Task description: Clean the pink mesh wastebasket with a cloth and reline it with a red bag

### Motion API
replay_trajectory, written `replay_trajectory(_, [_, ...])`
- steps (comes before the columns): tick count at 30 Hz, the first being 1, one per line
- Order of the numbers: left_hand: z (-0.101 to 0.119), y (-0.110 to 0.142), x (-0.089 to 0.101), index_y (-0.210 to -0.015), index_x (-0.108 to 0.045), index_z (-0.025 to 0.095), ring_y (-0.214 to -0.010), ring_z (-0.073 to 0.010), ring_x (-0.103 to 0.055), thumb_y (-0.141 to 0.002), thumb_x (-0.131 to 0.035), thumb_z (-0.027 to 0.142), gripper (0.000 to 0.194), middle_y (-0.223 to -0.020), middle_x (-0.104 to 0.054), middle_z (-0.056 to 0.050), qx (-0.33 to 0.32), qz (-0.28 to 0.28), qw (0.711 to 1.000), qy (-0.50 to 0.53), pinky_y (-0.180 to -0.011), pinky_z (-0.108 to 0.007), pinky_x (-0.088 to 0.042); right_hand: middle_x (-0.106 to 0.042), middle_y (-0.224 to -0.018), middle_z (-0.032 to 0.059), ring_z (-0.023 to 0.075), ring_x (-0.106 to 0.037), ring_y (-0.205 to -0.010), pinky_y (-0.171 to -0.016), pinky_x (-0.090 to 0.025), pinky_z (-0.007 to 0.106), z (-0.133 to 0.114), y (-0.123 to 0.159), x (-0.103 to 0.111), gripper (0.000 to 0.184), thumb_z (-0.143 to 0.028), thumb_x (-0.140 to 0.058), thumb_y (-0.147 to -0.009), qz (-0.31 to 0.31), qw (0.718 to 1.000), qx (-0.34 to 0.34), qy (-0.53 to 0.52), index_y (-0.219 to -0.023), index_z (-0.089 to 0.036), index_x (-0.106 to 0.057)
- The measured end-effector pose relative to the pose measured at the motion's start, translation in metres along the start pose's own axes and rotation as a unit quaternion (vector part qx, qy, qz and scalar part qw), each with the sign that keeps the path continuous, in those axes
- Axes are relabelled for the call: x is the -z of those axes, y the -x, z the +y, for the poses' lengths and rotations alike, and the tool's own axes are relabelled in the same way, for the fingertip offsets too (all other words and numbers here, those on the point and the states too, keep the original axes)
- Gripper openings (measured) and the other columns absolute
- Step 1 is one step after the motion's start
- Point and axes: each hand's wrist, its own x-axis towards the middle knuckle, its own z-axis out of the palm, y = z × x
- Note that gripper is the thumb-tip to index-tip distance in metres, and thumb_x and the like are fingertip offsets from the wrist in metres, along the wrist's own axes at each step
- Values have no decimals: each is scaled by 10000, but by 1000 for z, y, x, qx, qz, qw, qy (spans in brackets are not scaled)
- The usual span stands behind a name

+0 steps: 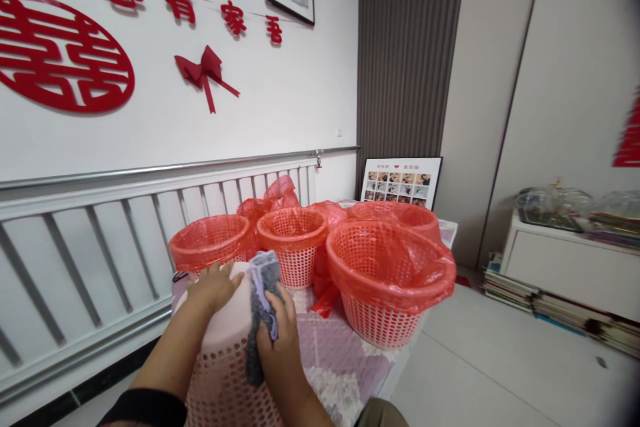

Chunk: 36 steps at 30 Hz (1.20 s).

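Note:
A pale pink plastic basket (227, 373) with a perforated wall stands upside down in front of me, its solid bottom facing up. My left hand (216, 287) lies on that bottom near the far left edge, fingers stretched and slightly apart. In my right hand (283, 327) is a dark grey cloth (257, 300) with a light purple edge, pressed against the basket's right side. The cloth hangs down over the perforated wall. Part of the right hand's grip is hidden by the folds.
Several similar baskets lined with red plastic bags, one large (385, 323) and one smaller (299, 267), stand on a purple-covered table (345, 340). A white radiator (125, 247) runs along the left wall. A white cabinet (575, 273) is at right.

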Motion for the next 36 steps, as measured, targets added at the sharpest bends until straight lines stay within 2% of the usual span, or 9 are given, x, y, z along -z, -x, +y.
replay_trajectory(6, [1, 2, 2, -1570, -332, 248, -1471, -462, -361, -912, -222, 627, 768, -1654, -347, -167, 3, 1, 1000, 5, -1110, -762, -293, -740, -1172, 136, 325, -680, -1148, -1057, -513, 504, 118, 83, 22, 502, -245, -561, -674, 21, 982, -183, 50, -1139, -190, -745])
replay_trajectory(9, [1, 2, 2, -1571, -330, 248, -1479, -464, -347, -909, -232, 630, 771, -1658, -338, -168, 4, -1, 1000, 9, -1111, -767, -286, -747, -1145, 177, 376, -686, -1130, -1046, -507, 558, 141, 107, 29, 523, -290, -564, -636, 34, 975, -212, 56, -1100, -143, -757])
replay_trajectory(12, [1, 2, 2, -1571, -330, 250, -1481, -462, -344, -908, -227, 637, 775, -1659, -336, -166, 4, 0, 1000, 11, -1106, -766, -295, -722, -1208, 191, 371, -658, -1190, -1082, -483, 551, 120, 96, 23, 536, -322, -553, -676, 47, 973, -223, 42, -1135, -126, -746])
replay_trajectory(15, [1, 2, 2, -1571, -331, 249, -1480, -457, -347, -909, -235, 630, 769, -1654, -347, -168, 0, 1, 1000, 8, -1118, -770, -270, -648, -1351, 176, 340, -583, -1306, -1139, -436, 537, 64, 64, 13, 516, -314, -539, -764, 37, 979, -200, 19, -1223, -153, -713])
replay_trajectory(18, [1, 3, 3, -1568, -338, 249, -1477, -461, -350, -909, -236, 630, 768, -1650, -356, -169, -3, 4, 1000, 5, -1120, -770, -265, -505, -1521, 126, 280, -464, -1430, -1166, -420, 487, 1, 38, 8, 500, -259, -506, -874, 9, 992, -126, 0, -1359, -219, -618])
replay_trajectory(21, [0, 3, 3, -1566, -341, 255, -1472, -468, -358, -908, -254, 620, 758, -1649, -355, -173, -4, 6, 1000, 6, -1100, -763, -304, -390, -1605, 104, 261, -380, -1486, -1196, -378, 487, -28, 34, 2, 516, -213, -517, -915, -32, 999, -19, 7, -1429, -262, -542])
replay_trajectory(24, [-1, 2, 3, -1561, -354, 254, -1467, -466, -369, -907, -262, 627, 759, -1645, -364, -172, -4, 9, 1000, 8, -1093, -761, -319, -390, -1597, 141, 284, -380, -1484, -1175, -394, 527, -1, 52, -4, 496, -205, -506, -928, -5, 999, -3, 40, -1422, -241, -539])
replay_trajectory(31, [0, 3, 3, -1547, -383, 258, -1471, -463, -369, -904, -259, 651, 764, -1642, -372, -163, -2, 14, 1000, 14, -1120, -772, -274, -674, -1275, 191, 346, -619, -1248, -1103, -457, 572, 129, 118, 17, 515, -246, -532, -735, 40, 976, -201, 71, -1224, -146, -657])
replay_trajectory(36, [0, 4, 4, -1547, -383, 252, -1465, -467, -375, -907, -252, 645, 763, -1644, -363, -172, -2, 13, 1000, 12, -1106, -772, -296, -640, -1334, 204, 358, -583, -1296, -1140, -426, 561, 104, 101, 16, 546, -290, -537, -740, 46, 970, -232, 48, -1245, -120, -657])
